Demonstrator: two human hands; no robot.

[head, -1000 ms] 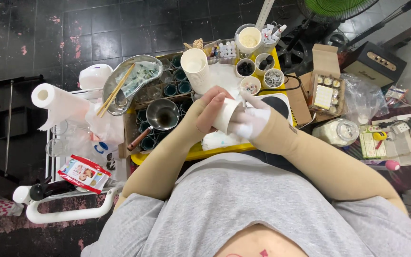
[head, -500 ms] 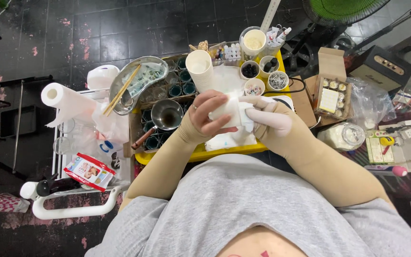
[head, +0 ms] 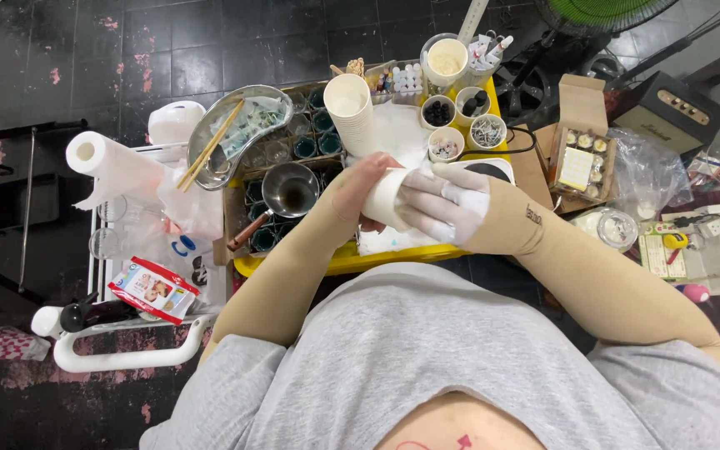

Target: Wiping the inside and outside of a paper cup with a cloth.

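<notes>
Your left hand [head: 360,193] and gloved right hand [head: 447,208] both grip one white paper cup [head: 387,198] mid-frame; one cup stack [head: 352,112] stands above.

From my feed the scene is evenly and fairly brightly lit from overhead, with only soft, short shadows under the arms. The dark floor tiles [head: 85,50] give a dull sheen but no hard glare. The white paper cup [head: 387,200] and the paper roll [head: 106,162] run close to overexposed. Focus is sharp at centre; the wide lens bends and stretches the edges.
</notes>
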